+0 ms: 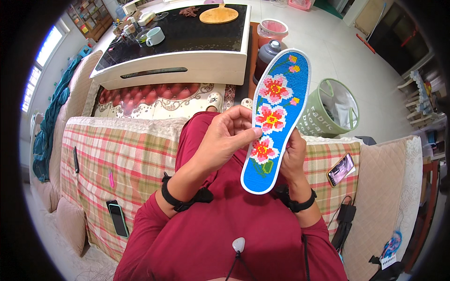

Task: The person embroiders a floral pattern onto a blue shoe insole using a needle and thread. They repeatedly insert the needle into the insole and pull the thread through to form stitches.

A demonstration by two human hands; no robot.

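Note:
A blue cross-stitched insole (pixel 289 95) with pink and red flowers, green stems and a white bound edge is held up before my chest, tilted a little to the right. My left hand (pixel 228 135) pinches its left edge, with the thumb on the stitched face near the lowest flower. From behind, my right hand (pixel 294 156) grips the lower right edge; most of its fingers are hidden by the insole. Whether a needle or thread is between my fingers cannot be seen.
A phone (pixel 119 218), a pink tool (pixel 111 177) and another phone (pixel 341 170) lie on the plaid sofa cover (pixel 140 168). Ahead stand a black-topped table (pixel 197 38), a vacuum flask (pixel 269 52), a lined bin (pixel 272 30) and a green fabric basket (pixel 325 105).

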